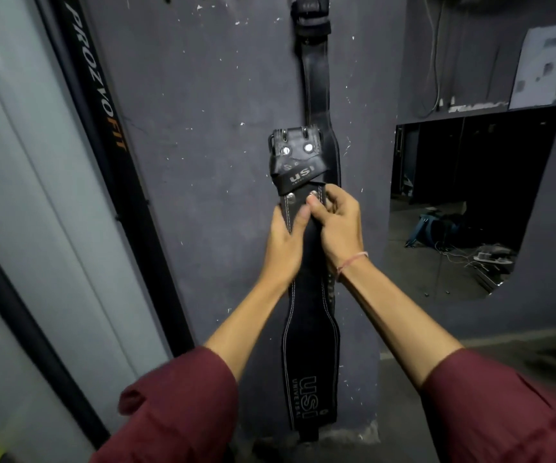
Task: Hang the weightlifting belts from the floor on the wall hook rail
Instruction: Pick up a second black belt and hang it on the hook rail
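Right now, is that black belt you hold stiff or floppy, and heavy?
Probably stiff: above the hands the belt stands up to its buckle without drooping. Likely heavy for its size: thick stitched leather, metal rivets, and left hand and right hand both grip it.

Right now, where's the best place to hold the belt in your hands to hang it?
Probably the narrow neck just under the buckle, from the front, thumbs on top, as the left hand and right hand do. The belt is slim there, so fingers wrap round, the wide part hangs straight below, and the buckle is left free.
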`<action>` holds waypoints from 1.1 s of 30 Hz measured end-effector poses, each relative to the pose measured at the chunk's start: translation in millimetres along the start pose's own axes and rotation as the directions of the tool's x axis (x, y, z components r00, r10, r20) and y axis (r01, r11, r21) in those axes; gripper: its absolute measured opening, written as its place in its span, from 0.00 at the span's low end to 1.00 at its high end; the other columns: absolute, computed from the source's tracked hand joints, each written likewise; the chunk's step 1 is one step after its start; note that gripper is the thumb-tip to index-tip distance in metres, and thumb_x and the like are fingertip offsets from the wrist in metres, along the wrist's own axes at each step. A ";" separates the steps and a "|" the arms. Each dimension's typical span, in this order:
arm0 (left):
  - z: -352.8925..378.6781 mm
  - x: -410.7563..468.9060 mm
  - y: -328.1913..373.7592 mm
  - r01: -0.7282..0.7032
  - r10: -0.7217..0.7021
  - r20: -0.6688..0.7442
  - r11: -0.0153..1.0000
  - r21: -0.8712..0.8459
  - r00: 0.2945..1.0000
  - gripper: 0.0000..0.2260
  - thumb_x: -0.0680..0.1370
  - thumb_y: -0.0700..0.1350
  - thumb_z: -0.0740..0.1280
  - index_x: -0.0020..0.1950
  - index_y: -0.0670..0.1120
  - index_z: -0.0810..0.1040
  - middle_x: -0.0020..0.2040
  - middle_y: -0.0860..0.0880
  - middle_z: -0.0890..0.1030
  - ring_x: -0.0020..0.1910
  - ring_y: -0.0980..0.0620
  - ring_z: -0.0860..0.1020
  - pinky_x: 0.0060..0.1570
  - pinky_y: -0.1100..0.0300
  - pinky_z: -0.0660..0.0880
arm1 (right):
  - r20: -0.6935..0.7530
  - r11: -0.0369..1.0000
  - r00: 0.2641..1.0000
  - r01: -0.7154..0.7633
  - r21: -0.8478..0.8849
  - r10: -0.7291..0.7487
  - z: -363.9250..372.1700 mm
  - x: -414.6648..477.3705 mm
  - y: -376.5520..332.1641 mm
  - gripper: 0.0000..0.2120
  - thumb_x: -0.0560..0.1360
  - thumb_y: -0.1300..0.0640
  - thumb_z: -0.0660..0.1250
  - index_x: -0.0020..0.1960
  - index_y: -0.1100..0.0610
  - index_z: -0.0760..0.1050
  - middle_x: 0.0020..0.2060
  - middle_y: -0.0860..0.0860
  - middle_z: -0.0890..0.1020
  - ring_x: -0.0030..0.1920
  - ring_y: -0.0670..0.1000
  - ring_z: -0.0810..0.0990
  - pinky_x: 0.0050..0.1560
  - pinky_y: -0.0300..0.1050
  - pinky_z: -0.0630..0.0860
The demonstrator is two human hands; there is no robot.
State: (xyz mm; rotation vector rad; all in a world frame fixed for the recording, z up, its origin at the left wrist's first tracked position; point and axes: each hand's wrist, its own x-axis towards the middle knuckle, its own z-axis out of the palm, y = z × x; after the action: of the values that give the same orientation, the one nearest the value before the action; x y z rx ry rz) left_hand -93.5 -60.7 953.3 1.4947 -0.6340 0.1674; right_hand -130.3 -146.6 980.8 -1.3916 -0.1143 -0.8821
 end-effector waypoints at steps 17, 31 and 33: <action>-8.4 -7.0 6.9 0.166 -0.173 -0.095 0.983 -0.074 0.980 0.35 0.78 0.69 0.50 0.68 0.44 0.76 0.67 0.43 0.78 0.68 0.46 0.74 0.72 0.49 0.67 | 0.060 0.996 0.996 -0.069 0.058 0.065 -4.7 -12.5 24.7 0.03 0.77 0.70 0.64 0.46 0.64 0.75 0.39 0.55 0.79 0.43 0.51 0.76 0.45 0.43 0.76; -18.9 56.8 26.9 0.034 -0.091 -0.187 0.957 -0.287 0.978 0.26 0.72 0.69 0.62 0.47 0.45 0.78 0.41 0.43 0.77 0.40 0.46 0.74 0.44 0.49 0.73 | 0.269 0.983 0.948 -0.182 0.024 0.169 -14.3 -39.0 48.0 0.15 0.72 0.73 0.68 0.58 0.68 0.75 0.46 0.52 0.84 0.48 0.48 0.83 0.49 0.41 0.81; -20.6 57.3 21.5 0.020 -0.076 -0.200 0.962 -0.272 0.977 0.29 0.68 0.74 0.63 0.48 0.48 0.76 0.43 0.45 0.75 0.41 0.47 0.72 0.42 0.50 0.70 | 0.302 0.964 0.915 -0.261 -0.059 0.266 -23.6 -63.9 72.2 0.17 0.71 0.73 0.70 0.59 0.67 0.76 0.50 0.53 0.85 0.50 0.49 0.84 0.50 0.41 0.80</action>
State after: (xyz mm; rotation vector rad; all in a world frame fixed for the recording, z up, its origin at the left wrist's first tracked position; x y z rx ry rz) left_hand -50.4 -54.6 1001.1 1.2101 -0.4310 0.1903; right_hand -141.0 -142.7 882.2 -1.5127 -0.1519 -0.4383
